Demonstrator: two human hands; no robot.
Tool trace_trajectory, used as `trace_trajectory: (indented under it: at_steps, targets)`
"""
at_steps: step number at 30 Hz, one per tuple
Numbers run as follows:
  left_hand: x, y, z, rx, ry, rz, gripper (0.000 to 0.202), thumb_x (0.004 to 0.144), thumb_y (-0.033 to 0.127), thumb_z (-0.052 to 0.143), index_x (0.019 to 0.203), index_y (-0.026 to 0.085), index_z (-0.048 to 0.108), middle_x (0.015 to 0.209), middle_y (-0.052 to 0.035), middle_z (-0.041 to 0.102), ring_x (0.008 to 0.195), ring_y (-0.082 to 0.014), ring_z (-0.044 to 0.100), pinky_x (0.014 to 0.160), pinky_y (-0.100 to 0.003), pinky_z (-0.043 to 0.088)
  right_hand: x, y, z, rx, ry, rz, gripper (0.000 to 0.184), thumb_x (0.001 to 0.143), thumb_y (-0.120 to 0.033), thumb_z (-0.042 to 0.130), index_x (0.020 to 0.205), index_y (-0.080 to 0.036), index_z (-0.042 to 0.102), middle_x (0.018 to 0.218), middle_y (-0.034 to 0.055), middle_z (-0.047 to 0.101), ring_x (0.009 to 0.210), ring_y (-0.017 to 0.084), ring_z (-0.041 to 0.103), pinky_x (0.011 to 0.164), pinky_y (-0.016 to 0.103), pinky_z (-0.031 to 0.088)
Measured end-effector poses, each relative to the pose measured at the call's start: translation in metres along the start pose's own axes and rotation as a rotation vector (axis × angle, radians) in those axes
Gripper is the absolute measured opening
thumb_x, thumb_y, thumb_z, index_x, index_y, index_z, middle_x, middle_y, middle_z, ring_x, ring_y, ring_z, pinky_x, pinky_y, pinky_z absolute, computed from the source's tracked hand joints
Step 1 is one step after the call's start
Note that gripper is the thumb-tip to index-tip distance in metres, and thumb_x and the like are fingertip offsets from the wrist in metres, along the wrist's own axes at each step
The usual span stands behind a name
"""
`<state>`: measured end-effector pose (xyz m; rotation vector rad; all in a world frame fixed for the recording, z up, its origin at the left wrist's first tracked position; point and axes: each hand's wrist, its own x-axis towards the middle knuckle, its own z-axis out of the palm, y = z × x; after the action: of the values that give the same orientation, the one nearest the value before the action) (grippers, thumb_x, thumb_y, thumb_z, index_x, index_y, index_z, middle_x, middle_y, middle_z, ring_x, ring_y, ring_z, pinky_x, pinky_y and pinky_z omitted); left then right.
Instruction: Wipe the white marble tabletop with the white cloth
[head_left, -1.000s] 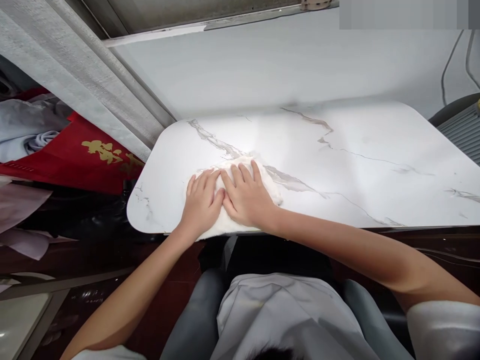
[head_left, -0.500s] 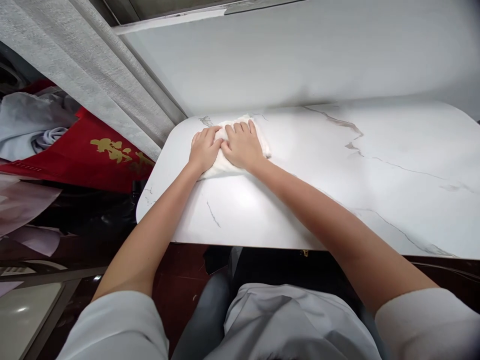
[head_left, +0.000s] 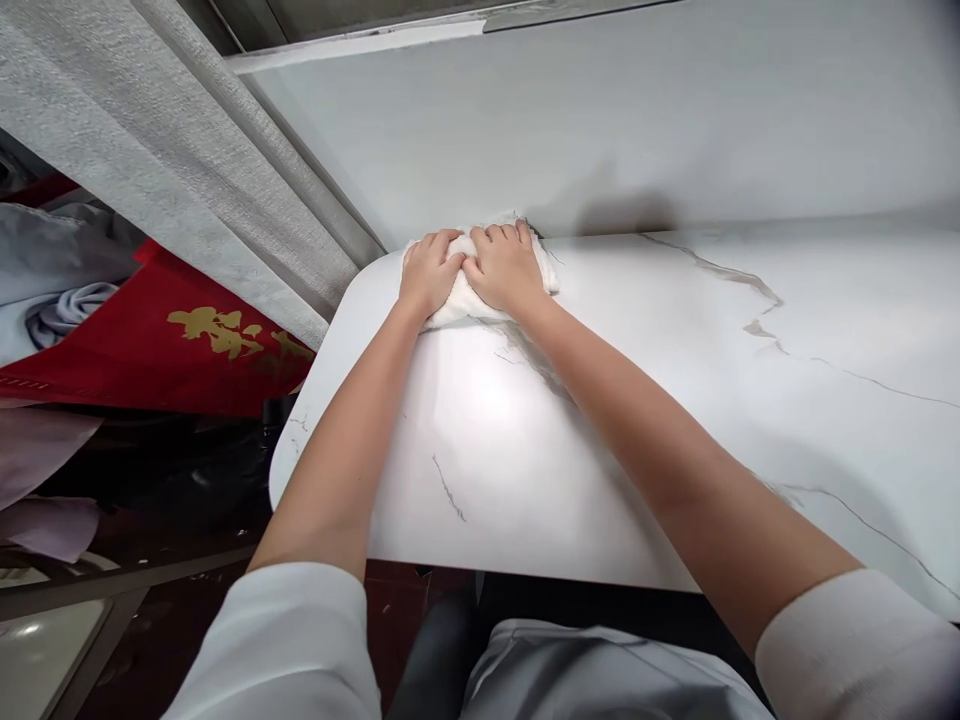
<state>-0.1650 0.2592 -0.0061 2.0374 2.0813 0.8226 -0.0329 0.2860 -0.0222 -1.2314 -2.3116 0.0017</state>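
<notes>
A folded white cloth (head_left: pixel 460 300) lies against the back edge of the white marble-patterned table (head_left: pixel 540 480), where it meets the wall. My left hand (head_left: pixel 430 276) presses on the cloth's left part, fingers curled over it. On its right part rests my right hand (head_left: pixel 508 268), gripping it with the fingers bent toward the wall. The two thumbs come close together over the middle of the cloth. Part of the cloth is hidden under both palms.
A pale wall panel (head_left: pixel 480 140) rises behind the table. To the left hangs a grey curtain (head_left: pixel 225 170), touching the table's rounded corner. Beyond it are a red bag (head_left: pixel 165 340) with gold characters and bundled grey-white fabric (head_left: pixel 67 260).
Both hands have pushed the cloth away from me, up to the wall edge. The cloth looks more bunched. My view has shifted along with them.
</notes>
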Motion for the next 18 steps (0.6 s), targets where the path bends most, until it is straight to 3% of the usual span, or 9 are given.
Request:
trace_trajectory:
  at_steps: [9, 14, 18]
  targets:
    - [0.010, -0.005, 0.001, 0.021, -0.004, 0.005, 0.045, 0.087, 0.027, 0.040, 0.127, 0.022, 0.059, 0.129, -0.0080, 0.065, 0.128, -0.0263, 0.052, 0.115, -0.042, 0.033, 0.009, 0.002, -0.003, -0.047, -0.065, -0.017, 0.041, 0.099, -0.024, 0.027, 0.127, -0.007, 0.053, 0.121, 0.0174, 0.058, 0.120, 0.034, 0.048, 0.114, 0.064, 0.016]
    - [-0.010, -0.005, -0.007, 0.038, -0.027, -0.011, 0.048, 0.087, 0.029, 0.039, 0.131, 0.022, 0.057, 0.136, -0.0080, 0.061, 0.132, -0.0250, 0.049, 0.118, -0.044, 0.028, -0.005, -0.011, -0.009, -0.054, -0.116, -0.050, 0.044, 0.100, -0.024, 0.030, 0.135, -0.006, 0.049, 0.131, 0.0189, 0.054, 0.126, 0.033, 0.044, 0.117, 0.061, 0.011]
    - [-0.042, -0.007, -0.025, 0.039, -0.061, -0.009, 0.049, 0.086, 0.031, 0.039, 0.131, 0.022, 0.056, 0.139, -0.0076, 0.059, 0.133, -0.0241, 0.048, 0.119, -0.044, 0.027, -0.029, -0.036, -0.017, -0.018, -0.137, -0.073, 0.047, 0.100, -0.025, 0.033, 0.140, -0.005, 0.047, 0.135, 0.0196, 0.052, 0.130, 0.034, 0.042, 0.118, 0.060, 0.010]
